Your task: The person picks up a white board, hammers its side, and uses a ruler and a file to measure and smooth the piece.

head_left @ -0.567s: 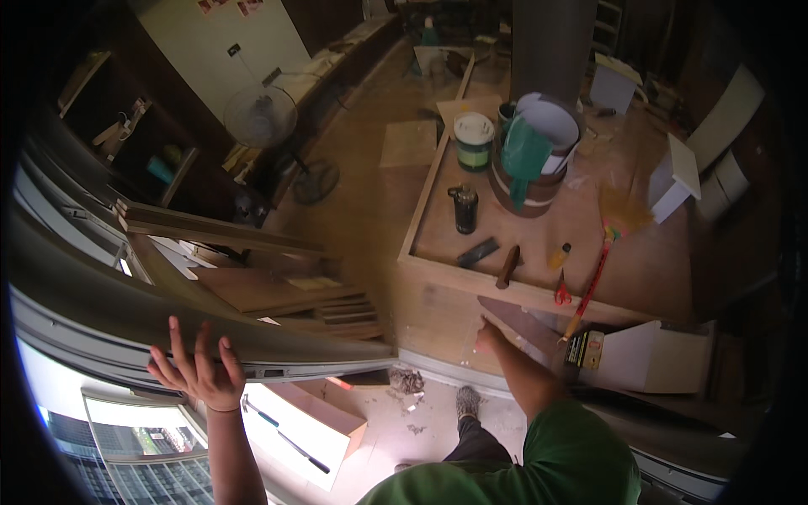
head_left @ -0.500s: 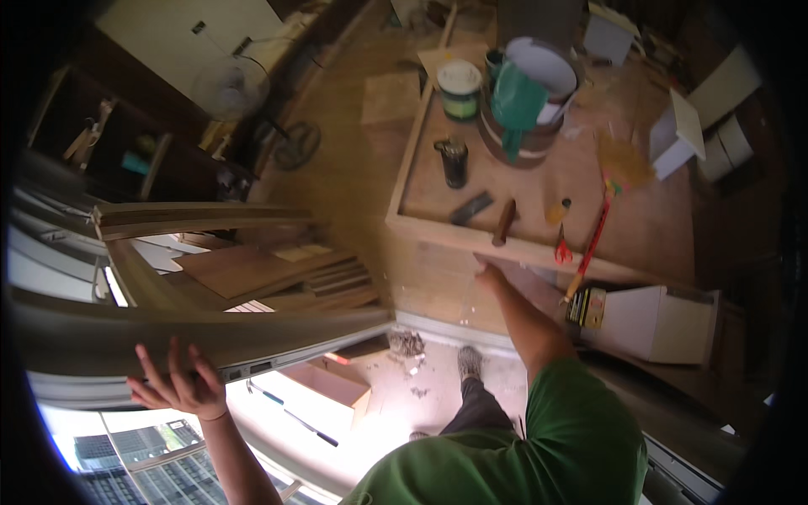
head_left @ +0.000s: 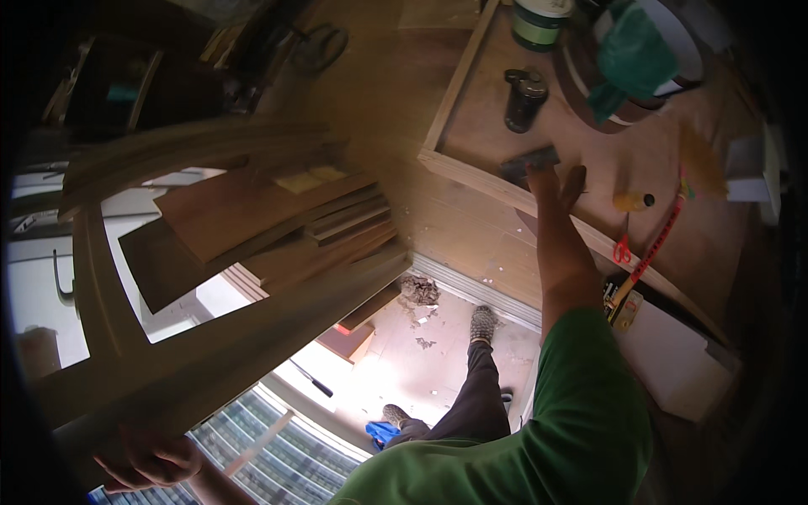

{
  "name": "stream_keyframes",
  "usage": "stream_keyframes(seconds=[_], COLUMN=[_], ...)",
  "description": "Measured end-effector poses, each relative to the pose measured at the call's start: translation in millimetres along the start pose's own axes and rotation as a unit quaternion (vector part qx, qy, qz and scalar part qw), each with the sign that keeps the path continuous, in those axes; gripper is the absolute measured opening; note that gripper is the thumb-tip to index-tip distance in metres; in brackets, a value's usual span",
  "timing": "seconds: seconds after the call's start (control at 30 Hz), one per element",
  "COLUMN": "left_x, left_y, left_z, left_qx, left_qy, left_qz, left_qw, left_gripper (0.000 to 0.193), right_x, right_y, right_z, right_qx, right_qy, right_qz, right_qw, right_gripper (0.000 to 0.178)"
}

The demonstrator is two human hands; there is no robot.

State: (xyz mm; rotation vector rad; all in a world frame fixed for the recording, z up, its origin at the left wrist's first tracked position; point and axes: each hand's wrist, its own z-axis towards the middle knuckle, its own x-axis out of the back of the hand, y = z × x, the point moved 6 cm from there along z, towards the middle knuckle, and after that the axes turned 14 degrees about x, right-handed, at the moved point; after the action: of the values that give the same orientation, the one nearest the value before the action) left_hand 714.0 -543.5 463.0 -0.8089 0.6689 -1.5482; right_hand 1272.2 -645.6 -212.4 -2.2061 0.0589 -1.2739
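My right hand (head_left: 544,178) reaches over the front rim of a wooden tray-like worktop (head_left: 471,172). Its fingertips meet a flat dark rectangular tool (head_left: 532,160); their grip is too blurred to make out. Just right of the hand lies a brown wooden handle (head_left: 574,187). My left hand (head_left: 156,465), dim and partly shaded, is at the lower edge of a long wooden frame board (head_left: 210,370), fingers apart and slightly bent. Behind the dark tool stands a black lidded cup (head_left: 525,101). Red-handled scissors (head_left: 622,249) and a small yellow bottle (head_left: 633,201) lie farther right.
Stacked wooden boards (head_left: 278,210) lie left. At the back of the worktop stand a green-and-white tub (head_left: 541,23) and a bucket with a green cloth-like thing (head_left: 637,55). A red strap (head_left: 658,236) crosses the right rim. Debris (head_left: 419,290) lies by the door track.
My right hand has moved forward over the rim to the flat dark tool. My left hand has come lower along the board, its fingers less spread. The whole view has shifted.
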Motion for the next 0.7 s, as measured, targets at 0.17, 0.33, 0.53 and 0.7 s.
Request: stream_keyframes(seconds=[0.17,0.33,0.53,0.7], left_x=[2,-9,2,-21], left_y=[3,7,-10,7], left_z=[3,-4,-17,-9], left_qx=[-0.109,-0.109,-0.073,-0.012], left_qy=[-0.034,-0.049,-0.052,-0.022], left_qz=[0.056,0.093,0.101,0.052], left_qw=[0.992,0.988,0.991,0.998], left_gripper=[0.042,0.055,0.052,0.043], right_x=[-43,-77,-51,-1], right_y=[-33,4,1,-28], right_z=[40,93,66,-22], right_qx=[0.035,0.058,-0.131,-0.125], right_qy=[-0.052,-0.064,0.006,0.093], right_qz=[-0.098,-0.210,0.198,0.509], right_qw=[0.993,0.974,0.971,0.847], right_gripper=[0.095,0.088,0.059,0.053])
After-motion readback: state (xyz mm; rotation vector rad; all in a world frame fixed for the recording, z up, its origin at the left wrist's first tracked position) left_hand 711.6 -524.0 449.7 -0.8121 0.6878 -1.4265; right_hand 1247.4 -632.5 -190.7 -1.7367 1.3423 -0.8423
